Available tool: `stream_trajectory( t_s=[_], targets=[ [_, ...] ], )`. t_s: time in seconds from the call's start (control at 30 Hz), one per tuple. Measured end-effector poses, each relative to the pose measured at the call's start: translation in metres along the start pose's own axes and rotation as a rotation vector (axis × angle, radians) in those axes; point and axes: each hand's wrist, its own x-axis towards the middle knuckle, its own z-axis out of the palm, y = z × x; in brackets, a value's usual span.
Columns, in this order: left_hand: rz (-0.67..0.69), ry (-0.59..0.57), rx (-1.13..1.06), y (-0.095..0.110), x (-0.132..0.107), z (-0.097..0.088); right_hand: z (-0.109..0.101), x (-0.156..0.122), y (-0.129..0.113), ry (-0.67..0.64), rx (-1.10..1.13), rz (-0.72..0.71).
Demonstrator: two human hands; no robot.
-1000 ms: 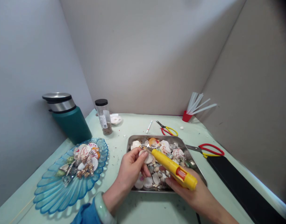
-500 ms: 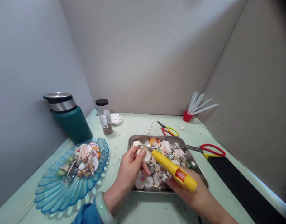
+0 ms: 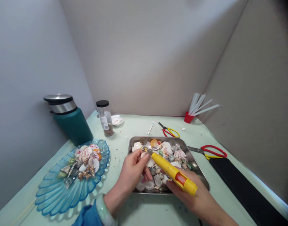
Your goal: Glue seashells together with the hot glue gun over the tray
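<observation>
My left hand hovers over the left side of a steel tray and pinches a small seashell between thumb and fingertips. My right hand grips a yellow glue gun whose metal nozzle points up-left and touches the held shell. Several loose seashells, white, orange and speckled, fill the tray under both hands.
A blue scalloped glass dish with glued shells lies at the left. A teal flask and a black-capped jar stand behind it. Scissors, red scissors, a red cup of glue sticks and a black case lie to the right.
The glue gun has shifted slightly left and down, its nozzle now against the shell. My left hand has stayed almost in place over the tray.
</observation>
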Motion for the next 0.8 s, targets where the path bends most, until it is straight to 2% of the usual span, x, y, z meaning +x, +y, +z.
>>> stream_trajectory(
  t_s=[0.3,0.6,0.8],
  targets=[
    [-0.009,-0.022,0.015,-0.0034,0.002,-0.0004,0.0036,0.0002,0.0007,0.046,-0.017,-0.044],
    [-0.019,0.006,-0.019,-0.0013,0.0018,-0.0001,0.0013,0.0002,0.0,0.005,0.021,-0.007],
    [-0.003,0.035,0.001,0.0023,0.0002,0.0001,0.0022,0.0003,0.0012,0.044,0.016,-0.023]
  ],
)
